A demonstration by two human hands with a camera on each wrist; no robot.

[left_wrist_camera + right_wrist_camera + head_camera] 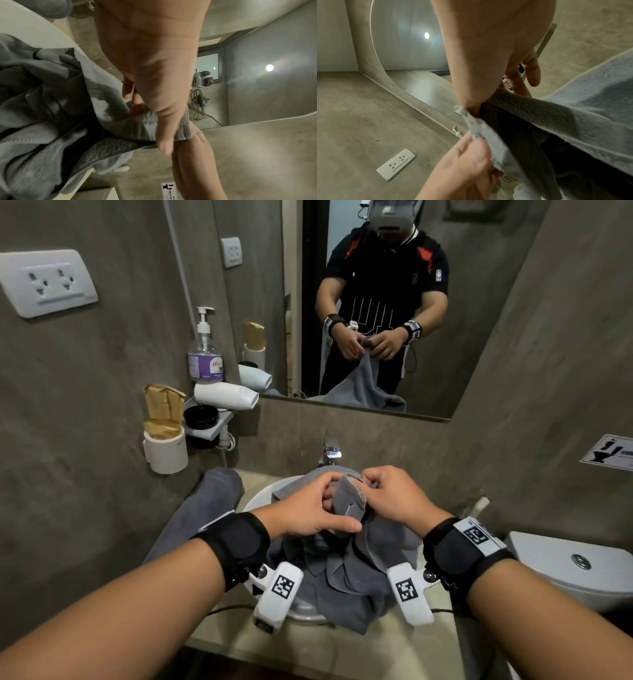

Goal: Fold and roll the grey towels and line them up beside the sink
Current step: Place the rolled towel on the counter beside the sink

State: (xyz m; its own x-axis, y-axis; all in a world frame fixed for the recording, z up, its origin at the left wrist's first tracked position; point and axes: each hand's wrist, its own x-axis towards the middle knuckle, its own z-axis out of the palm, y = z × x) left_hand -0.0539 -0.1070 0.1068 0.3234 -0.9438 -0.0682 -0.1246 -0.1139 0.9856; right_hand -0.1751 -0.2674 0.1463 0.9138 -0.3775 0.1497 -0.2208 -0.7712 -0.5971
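Sink (pixel 255 498), both hands pinching grey towel (pixel 349 501)

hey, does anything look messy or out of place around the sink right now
Yes. Grey towels lie crumpled in the sink, spilling over its front rim. Both hands, left hand and right hand, pinch one towel's edge. Another grey towel lies beside the sink.

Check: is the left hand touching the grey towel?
Touching. The left wrist view shows the left hand pinching the grey towel edge between thumb and fingers.
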